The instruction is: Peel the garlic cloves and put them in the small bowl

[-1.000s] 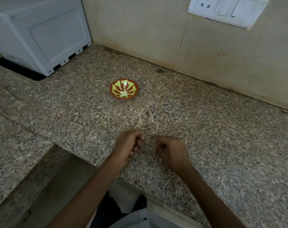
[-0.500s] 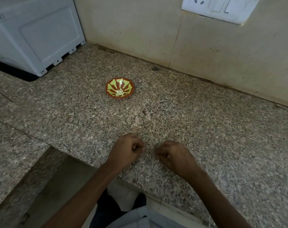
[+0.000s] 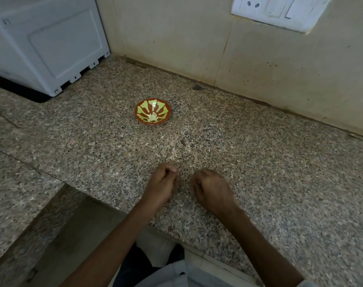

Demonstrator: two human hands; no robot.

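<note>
Down near the counter's front edge, the left hand (image 3: 161,184) lay with its fingers curled inward and the thumb tip pressed against the forefinger. Whether anything was pinched there could not be made out, since the back of the hand faced the camera. Just to its right, apart from it by a narrow strip of stone, the right hand (image 3: 213,189) was likewise curled knuckles-up. Its fingertips were tucked under and blurred, so I could not tell whether it held a clove, a peel or nothing. Both forearms ran back to the lower edge and were cut off there, above a pale garment (image 3: 172,273) only partly in view. The hands rested on a speckled granite counter (image 3: 269,166), whose pattern made any loose skins among the specks hard to tell apart. Well beyond the left hand sat the small bowl (image 3: 138,112), red-brown with yellow-green petals, and a little heap of pale garlic cloves (image 3: 152,117) lay at its bottom; their number was unclear. A white appliance (image 3: 46,40) stood at the far left, cropped by the edge. On the tiled wall (image 3: 176,38) behind, a switch plate (image 3: 280,12) was cut off at the top.
</note>
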